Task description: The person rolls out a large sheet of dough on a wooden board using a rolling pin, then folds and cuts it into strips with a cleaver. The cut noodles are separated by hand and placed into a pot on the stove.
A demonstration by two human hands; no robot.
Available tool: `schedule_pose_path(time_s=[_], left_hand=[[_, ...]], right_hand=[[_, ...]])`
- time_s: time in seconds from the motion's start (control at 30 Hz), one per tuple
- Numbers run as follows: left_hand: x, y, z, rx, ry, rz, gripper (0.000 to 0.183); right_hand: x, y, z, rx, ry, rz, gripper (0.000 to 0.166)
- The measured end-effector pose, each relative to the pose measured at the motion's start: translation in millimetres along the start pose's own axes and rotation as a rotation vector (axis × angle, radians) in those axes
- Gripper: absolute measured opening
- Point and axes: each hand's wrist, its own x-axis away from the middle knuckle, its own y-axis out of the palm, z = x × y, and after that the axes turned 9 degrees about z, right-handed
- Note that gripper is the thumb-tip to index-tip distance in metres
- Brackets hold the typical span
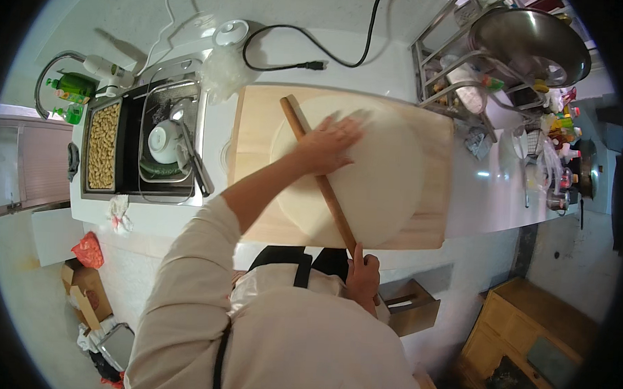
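A large, thin round sheet of dough (389, 166) lies flat on a wooden board (435, 199) on the white counter. A long wooden rolling pin (333, 203) crosses the dough at a slant, its upper end to the left. The fingers of my right hand (364, 273) are closed around the pin's lower end, at the board's near edge. My left hand (329, 143), blurred, is spread palm down over the dough beside the pin's upper half, with nothing in its fingers. Whether its palm touches the dough or the pin cannot be made out.
Left of the board, a sink (131, 188) holds a tray of peanuts (103, 151) and a wire basket with a white bowl (165, 140). A plastic bag (224, 73) and a black power cord (296, 28) lie behind. At right stand a metal rack (423, 75) with a wok (533, 45) and bottles.
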Motion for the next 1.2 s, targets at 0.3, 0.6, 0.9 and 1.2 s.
schedule_pose_path(time_s=[0.3,0.6,0.9,1.2], left_hand=[[149.3,-46.6,-7.2,0.006,-0.238,-0.139,0.058],[206.4,-67.2,12.2,-0.163,-0.291,0.034,0.052],[51.2,-4.4,3.7,-0.259,-0.397,0.192,0.057],[171.5,-8.5,85.5,-0.111,-0.452,0.136,0.056]], right_hand=[[19.1,6.6,-5.8,-0.253,-0.279,-0.250,0.060],[-18.9,-28.9,6.4,-0.236,-0.541,-0.140,0.039],[-165.0,-63.6,135.9,0.077,-0.476,0.108,0.053],[-84.5,-58.0,133.7,0.025,-0.408,0.092,0.059]])
